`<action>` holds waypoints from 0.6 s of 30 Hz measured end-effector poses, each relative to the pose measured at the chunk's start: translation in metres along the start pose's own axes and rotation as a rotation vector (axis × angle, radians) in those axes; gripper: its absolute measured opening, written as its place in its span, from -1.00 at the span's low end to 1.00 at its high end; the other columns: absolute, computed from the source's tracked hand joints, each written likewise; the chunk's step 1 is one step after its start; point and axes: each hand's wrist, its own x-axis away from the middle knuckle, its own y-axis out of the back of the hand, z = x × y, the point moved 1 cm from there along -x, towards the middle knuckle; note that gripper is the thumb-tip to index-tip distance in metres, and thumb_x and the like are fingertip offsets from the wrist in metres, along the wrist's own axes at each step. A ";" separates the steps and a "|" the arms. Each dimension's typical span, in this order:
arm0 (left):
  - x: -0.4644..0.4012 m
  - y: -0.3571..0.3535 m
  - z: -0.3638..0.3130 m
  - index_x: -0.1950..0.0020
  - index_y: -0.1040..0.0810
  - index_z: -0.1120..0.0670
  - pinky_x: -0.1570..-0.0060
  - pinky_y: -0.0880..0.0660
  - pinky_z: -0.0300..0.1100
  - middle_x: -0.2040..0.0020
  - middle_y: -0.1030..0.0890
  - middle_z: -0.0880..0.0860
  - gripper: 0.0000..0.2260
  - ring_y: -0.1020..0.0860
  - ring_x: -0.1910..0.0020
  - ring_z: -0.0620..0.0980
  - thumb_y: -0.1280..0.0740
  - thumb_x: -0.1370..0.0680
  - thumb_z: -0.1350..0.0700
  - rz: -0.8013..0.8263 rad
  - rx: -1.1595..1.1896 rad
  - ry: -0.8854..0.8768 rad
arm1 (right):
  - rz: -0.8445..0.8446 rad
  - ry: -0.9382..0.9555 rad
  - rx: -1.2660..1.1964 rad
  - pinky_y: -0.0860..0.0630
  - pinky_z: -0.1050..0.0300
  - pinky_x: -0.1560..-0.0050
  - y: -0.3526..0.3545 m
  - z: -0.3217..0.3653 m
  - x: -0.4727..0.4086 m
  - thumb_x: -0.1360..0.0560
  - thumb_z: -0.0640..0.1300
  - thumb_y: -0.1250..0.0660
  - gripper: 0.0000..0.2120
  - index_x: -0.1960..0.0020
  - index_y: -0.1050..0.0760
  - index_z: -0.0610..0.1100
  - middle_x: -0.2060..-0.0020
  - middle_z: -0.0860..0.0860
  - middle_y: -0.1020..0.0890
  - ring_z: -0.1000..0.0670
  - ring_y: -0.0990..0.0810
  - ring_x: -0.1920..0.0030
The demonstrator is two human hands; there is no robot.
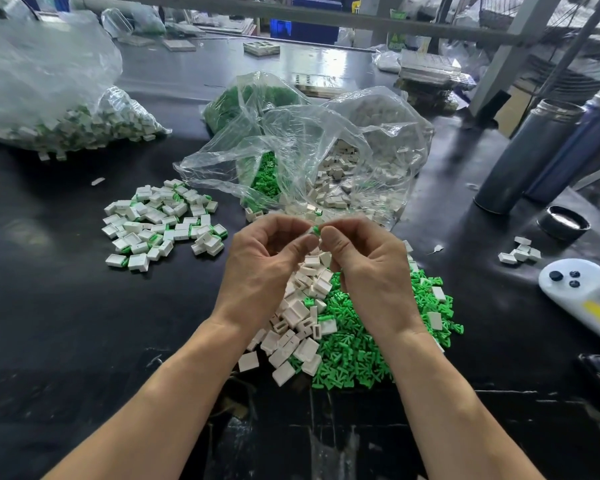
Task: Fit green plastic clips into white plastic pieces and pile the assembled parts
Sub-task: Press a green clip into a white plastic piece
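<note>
My left hand and my right hand meet above the table, fingers curled. Between their fingertips they pinch a small white piece with a green clip, mostly hidden by the fingers. Below the hands lies a heap of loose white pieces, and to its right a heap of loose green clips. A pile of assembled white-and-green parts lies to the left on the black table.
Open clear bags of green clips and white pieces lie behind the hands. A large bag of assembled parts sits far left. Two dark flasks, a lid, a white handheld device and a few white pieces stand right.
</note>
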 end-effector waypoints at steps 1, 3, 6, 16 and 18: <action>0.000 0.001 0.000 -0.04 -0.65 0.12 0.16 -0.56 -0.31 0.16 -0.70 -0.02 -0.87 -0.63 0.21 -0.16 -0.51 -0.51 0.19 0.003 -0.012 -0.005 | -0.002 -0.010 0.010 -0.45 0.39 0.35 0.000 -0.002 0.000 -0.61 -0.13 -0.44 -0.95 -0.02 -0.66 -0.10 0.30 0.15 -0.66 0.22 -0.57 0.33; 0.000 0.001 0.000 -0.07 -0.64 0.10 0.13 -0.58 -0.28 0.14 -0.70 0.00 -0.82 -0.66 0.17 -0.10 -0.52 -0.50 0.16 0.011 -0.054 -0.018 | -0.012 -0.031 0.026 -0.46 0.38 0.36 0.001 -0.003 -0.001 -0.60 -0.11 -0.45 -0.93 -0.01 -0.65 -0.10 0.32 0.16 -0.66 0.22 -0.58 0.34; 0.001 0.001 0.001 -0.08 -0.63 0.09 0.10 -0.61 -0.24 0.13 -0.70 0.00 -0.80 -0.68 0.13 -0.07 -0.53 -0.49 0.16 0.024 -0.138 -0.049 | -0.023 -0.071 0.048 -0.45 0.37 0.36 0.001 -0.006 -0.003 -0.60 -0.09 -0.45 -0.92 0.04 -0.65 -0.09 0.30 0.10 -0.68 0.20 -0.59 0.33; 0.004 0.002 0.002 -0.05 -0.61 -0.11 0.26 -0.51 -0.37 0.12 -0.65 -0.18 -0.86 -0.62 0.17 -0.10 -0.50 -0.54 0.04 0.051 -0.494 -0.178 | -0.067 -0.110 0.123 -0.47 0.37 0.32 -0.001 -0.011 -0.005 -0.56 -0.07 -0.45 -0.90 0.12 -0.65 -0.06 0.25 0.04 -0.70 0.23 -0.55 0.36; 0.003 0.003 0.002 -0.05 -0.61 -0.12 0.24 -0.51 -0.37 0.10 -0.64 -0.18 -0.87 -0.61 0.13 -0.12 -0.50 -0.54 0.03 0.034 -0.534 -0.190 | -0.068 -0.112 0.144 -0.46 0.37 0.32 0.000 -0.013 -0.005 -0.57 -0.04 -0.45 -0.89 0.08 -0.65 -0.07 0.25 0.06 -0.69 0.23 -0.55 0.35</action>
